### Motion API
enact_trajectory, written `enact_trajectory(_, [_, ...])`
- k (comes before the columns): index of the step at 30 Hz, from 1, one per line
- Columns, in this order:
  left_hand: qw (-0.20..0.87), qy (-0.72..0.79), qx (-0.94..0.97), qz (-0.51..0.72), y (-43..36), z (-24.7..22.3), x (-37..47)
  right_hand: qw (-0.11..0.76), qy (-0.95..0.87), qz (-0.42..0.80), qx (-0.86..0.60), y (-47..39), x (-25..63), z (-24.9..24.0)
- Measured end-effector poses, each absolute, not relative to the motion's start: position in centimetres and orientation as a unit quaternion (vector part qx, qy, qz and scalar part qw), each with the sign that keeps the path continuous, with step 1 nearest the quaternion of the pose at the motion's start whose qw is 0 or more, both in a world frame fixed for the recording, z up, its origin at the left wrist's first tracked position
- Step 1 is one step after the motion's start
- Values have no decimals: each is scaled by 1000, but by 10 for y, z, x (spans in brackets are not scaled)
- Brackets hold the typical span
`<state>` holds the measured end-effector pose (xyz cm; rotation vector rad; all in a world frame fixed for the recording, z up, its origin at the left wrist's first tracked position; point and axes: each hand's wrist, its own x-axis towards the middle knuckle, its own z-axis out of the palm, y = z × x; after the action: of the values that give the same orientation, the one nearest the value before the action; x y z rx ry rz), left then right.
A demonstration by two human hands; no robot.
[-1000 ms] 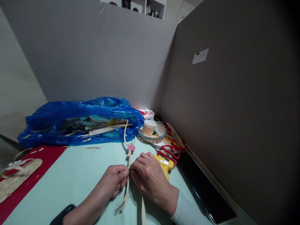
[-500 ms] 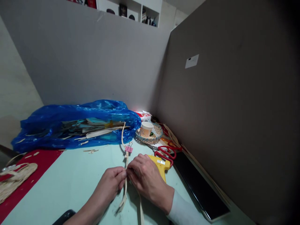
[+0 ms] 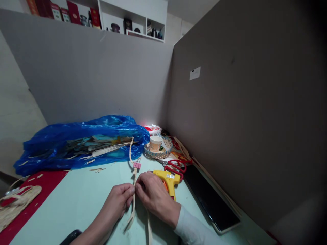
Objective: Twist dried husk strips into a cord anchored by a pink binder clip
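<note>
My left hand (image 3: 120, 199) pinches a narrow cord of pale, flat plant-fibre strips (image 3: 134, 200) between thumb and forefinger. My right hand (image 3: 155, 197) is closed at the same spot from the other side, its fingertips against the strips. A pink binder clip (image 3: 137, 165) grips the cord above both hands, and its upper end curves up toward a blue plastic bag (image 3: 84, 127). Loose ends hang below my left hand, and another flat strip (image 3: 149, 228) trails beneath my right. A yellow glue gun (image 3: 168, 177) lies just beyond my right hand, partly covered by it.
Red-handled scissors (image 3: 176, 166) lie behind the glue gun, near a woven basket (image 3: 167, 149) with a paper cup (image 3: 155, 143). A black-screened tablet-like device (image 3: 211, 200) rests along the right partition. At left, a woven straw sandal (image 3: 21, 202) sits on red cloth (image 3: 48, 182).
The view has tilted up and turned slightly right, showing more of the shelf. My right hand has shifted a little, uncovering more of the glue gun. Both hands stay at the cord.
</note>
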<state>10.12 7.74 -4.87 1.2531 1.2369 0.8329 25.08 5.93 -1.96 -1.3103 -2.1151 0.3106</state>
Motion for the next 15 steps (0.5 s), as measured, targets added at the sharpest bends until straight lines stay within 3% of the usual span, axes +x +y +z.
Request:
enact_trajectory(10, [517, 513, 578, 369, 86, -62, 96, 239, -834, 1, -496, 59, 249, -14])
enact_trajectory(15, [504, 513, 594, 361, 83, -53, 97, 250, -801, 58, -540, 57, 244, -16])
